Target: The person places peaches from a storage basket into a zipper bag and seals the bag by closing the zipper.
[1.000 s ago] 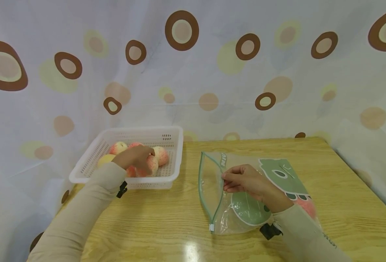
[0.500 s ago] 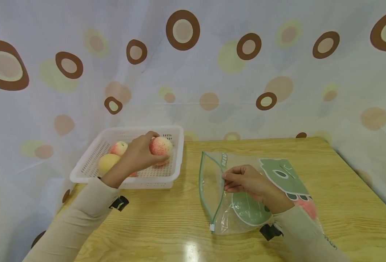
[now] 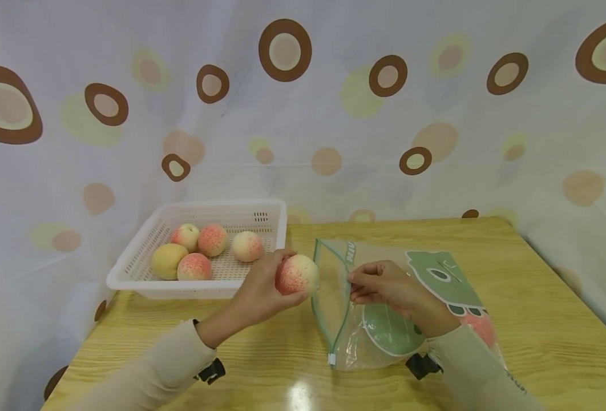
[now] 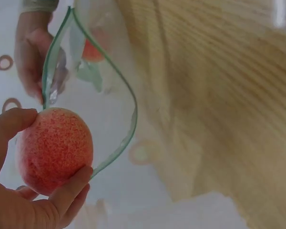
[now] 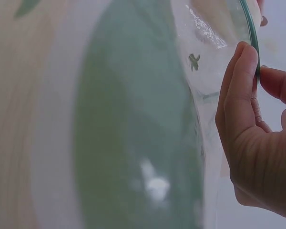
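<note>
My left hand (image 3: 262,292) grips a red-and-cream peach (image 3: 297,275) just left of the mouth of a clear zip bag (image 3: 354,337). In the left wrist view the peach (image 4: 57,150) sits between thumb and fingers, in front of the bag's green-edged opening. My right hand (image 3: 398,291) pinches the upper edge of that opening, holding it apart. The right wrist view shows the right hand's (image 5: 248,109) thumb and fingers on the green zip strip (image 5: 250,24). The bag lies on its side with a green printed cartoon. A reddish round thing (image 3: 480,328) shows at its far end.
A white perforated basket (image 3: 144,288) at the left back holds several peaches (image 3: 213,240) and a yellow round fruit (image 3: 168,261). A white zip slider (image 3: 332,359) sits at the bag's near corner. The wooden table (image 3: 262,365) ends against a dotted curtain (image 3: 323,103).
My left hand has picked a peach from the basket and carried it right, over the basket's rim, to the bag's mouth. The right hand stays in place on the bag.
</note>
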`<state>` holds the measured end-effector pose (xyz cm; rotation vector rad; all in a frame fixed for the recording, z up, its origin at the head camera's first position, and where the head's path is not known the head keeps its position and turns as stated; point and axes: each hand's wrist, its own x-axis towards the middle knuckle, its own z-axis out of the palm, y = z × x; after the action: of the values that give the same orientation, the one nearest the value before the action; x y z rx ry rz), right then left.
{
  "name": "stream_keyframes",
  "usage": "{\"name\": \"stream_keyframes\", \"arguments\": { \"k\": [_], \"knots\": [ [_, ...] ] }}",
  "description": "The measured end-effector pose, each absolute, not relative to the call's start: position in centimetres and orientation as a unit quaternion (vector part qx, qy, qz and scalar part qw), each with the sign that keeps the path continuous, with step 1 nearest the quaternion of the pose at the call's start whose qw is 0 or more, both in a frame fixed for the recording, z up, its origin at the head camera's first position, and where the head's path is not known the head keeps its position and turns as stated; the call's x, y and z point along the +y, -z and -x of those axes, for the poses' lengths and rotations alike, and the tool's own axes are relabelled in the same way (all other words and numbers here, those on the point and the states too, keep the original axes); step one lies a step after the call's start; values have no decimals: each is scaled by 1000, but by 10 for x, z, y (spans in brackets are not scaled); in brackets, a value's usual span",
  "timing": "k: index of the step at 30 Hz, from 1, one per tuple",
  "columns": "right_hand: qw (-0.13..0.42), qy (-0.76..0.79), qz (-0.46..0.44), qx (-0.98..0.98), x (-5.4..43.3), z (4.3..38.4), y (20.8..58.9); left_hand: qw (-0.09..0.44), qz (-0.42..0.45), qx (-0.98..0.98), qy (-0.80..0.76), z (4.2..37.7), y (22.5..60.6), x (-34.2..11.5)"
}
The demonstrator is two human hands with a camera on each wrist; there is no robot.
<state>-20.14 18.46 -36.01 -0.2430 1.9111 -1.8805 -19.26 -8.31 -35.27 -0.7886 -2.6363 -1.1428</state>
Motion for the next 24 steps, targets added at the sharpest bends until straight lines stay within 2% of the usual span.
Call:
{"name": "stream_keyframes", "arguments": {
  "k": [7, 15, 24],
  "knots": [
    [225, 678, 89, 694, 184, 200, 358, 57, 303, -852, 423, 190, 381, -65],
    [230, 676, 93, 694, 183, 199, 359, 15, 303, -846, 438, 186, 397, -58],
    [231, 679, 93, 690, 183, 202, 363, 4, 310, -851, 424, 189, 410, -51]
  ]
}}
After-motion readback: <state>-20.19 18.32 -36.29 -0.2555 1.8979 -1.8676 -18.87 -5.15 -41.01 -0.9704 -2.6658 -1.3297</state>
